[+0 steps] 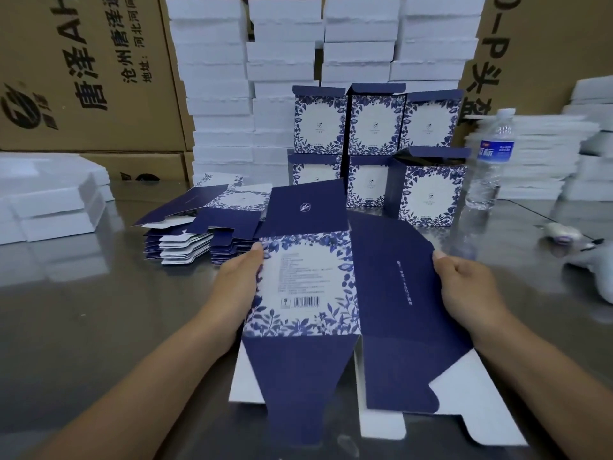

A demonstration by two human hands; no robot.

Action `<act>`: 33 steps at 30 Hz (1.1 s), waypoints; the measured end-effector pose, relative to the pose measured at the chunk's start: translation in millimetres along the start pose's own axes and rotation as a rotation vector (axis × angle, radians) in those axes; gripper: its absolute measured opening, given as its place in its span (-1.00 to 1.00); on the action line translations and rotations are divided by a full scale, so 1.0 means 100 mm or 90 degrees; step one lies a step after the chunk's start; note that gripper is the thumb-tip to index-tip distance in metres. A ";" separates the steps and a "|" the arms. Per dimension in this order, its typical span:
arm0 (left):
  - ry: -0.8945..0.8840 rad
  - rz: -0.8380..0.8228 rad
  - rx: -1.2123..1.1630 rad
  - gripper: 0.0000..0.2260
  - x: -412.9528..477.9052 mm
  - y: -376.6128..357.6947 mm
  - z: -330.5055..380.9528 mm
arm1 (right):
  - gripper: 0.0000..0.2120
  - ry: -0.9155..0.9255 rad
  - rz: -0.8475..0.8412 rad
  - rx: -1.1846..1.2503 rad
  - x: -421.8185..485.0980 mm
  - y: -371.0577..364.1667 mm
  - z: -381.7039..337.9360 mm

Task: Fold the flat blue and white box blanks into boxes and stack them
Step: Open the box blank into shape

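A flat blue and white box blank [331, 293] is held above the steel table in front of me. Its floral panel with a barcode faces up, and a plain navy panel lies to the right. My left hand [235, 287] grips the blank's left edge, thumb on top. My right hand [464, 287] grips the right edge the same way. A pile of flat blanks [205, 227] lies behind to the left. Several folded boxes [374, 144] stand stacked in two rows at the back, the lower right one [428, 190] with its lid flap open.
A water bottle [491, 161] stands right of the folded boxes. Tall stacks of white cartons [285, 61] and brown shipping cartons [83, 71] line the back. Low white stacks [49, 200] sit at far left and right. A small tool [560, 232] lies on the table at right.
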State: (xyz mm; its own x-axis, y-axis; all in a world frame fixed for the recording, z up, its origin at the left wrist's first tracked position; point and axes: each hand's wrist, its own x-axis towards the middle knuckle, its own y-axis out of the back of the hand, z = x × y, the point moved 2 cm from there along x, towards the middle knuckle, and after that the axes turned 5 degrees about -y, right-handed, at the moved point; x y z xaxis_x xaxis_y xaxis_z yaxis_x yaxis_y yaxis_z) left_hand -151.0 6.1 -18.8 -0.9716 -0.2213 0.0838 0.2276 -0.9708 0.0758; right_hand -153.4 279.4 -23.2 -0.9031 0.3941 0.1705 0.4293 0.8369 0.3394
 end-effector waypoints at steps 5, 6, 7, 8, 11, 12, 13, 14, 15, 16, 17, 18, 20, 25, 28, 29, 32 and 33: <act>-0.064 -0.001 0.039 -0.65 0.00 0.01 -0.03 | -0.68 -0.008 -0.015 0.056 -0.01 -0.02 0.01; -0.069 0.003 0.041 -0.64 0.01 0.03 -0.04 | -0.67 -0.020 -0.035 0.082 -0.03 -0.04 0.01; -0.074 0.003 0.041 -0.64 0.02 0.05 -0.04 | -0.64 -0.033 -0.054 0.103 -0.04 -0.05 0.01; -0.076 0.003 0.040 -0.67 0.02 0.06 -0.05 | -0.61 -0.040 -0.068 0.111 -0.05 -0.06 0.00; -0.085 0.004 0.044 -0.75 0.04 0.07 -0.07 | -0.67 -0.027 -0.078 0.075 -0.05 -0.06 -0.01; -0.085 0.002 0.046 -0.76 0.04 0.06 -0.08 | -0.71 -0.019 -0.074 0.059 -0.05 -0.06 -0.01; -0.078 -0.002 0.038 -0.76 0.04 0.06 -0.08 | -0.73 -0.014 -0.070 0.048 -0.04 -0.05 -0.01; -0.065 -0.007 0.019 -0.73 0.04 0.05 -0.09 | -0.74 -0.011 -0.063 0.041 -0.04 -0.05 -0.01; -0.050 -0.014 -0.005 -0.68 0.03 0.04 -0.08 | -0.74 -0.010 -0.054 0.034 -0.03 -0.04 -0.01; -0.036 -0.026 -0.022 -0.64 0.02 0.03 -0.08 | -0.73 -0.007 -0.044 0.028 -0.03 -0.02 -0.01; -0.030 -0.043 -0.025 -0.62 0.02 0.02 -0.08 | -0.72 -0.004 -0.031 0.021 -0.03 -0.01 -0.02; -0.032 -0.061 -0.008 -0.62 0.02 0.01 -0.08 | -0.70 -0.001 -0.020 0.018 -0.03 0.01 -0.02; -0.050 -0.075 0.033 -0.58 0.03 0.00 -0.08 | -0.70 0.004 -0.008 0.025 -0.02 0.02 -0.02; -0.060 -0.012 0.045 -0.65 0.04 0.05 -0.07 | -0.66 0.005 -0.048 0.051 -0.04 -0.04 0.00; -0.043 0.003 0.002 -0.64 0.04 0.06 -0.06 | -0.56 0.012 -0.077 0.068 -0.06 -0.07 -0.01; -0.038 0.008 -0.009 -0.68 0.05 0.07 -0.06 | -0.57 0.018 -0.082 0.058 -0.06 -0.07 -0.01; -0.023 0.009 -0.029 -0.73 0.08 0.09 -0.07 | -0.59 0.045 -0.075 0.004 -0.05 -0.07 -0.02; -0.013 0.006 -0.043 -0.70 0.08 0.08 -0.07 | -0.60 0.049 -0.066 -0.005 -0.05 -0.06 -0.02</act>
State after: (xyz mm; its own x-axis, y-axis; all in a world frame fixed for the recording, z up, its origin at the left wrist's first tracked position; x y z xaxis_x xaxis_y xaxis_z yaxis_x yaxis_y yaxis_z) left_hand -157.1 -3.7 -24.5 -0.9679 -0.2288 0.1041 0.2309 -0.9730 0.0081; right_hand -151.6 271.7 -23.8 -0.9391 0.2754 0.2053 0.3347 0.8682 0.3663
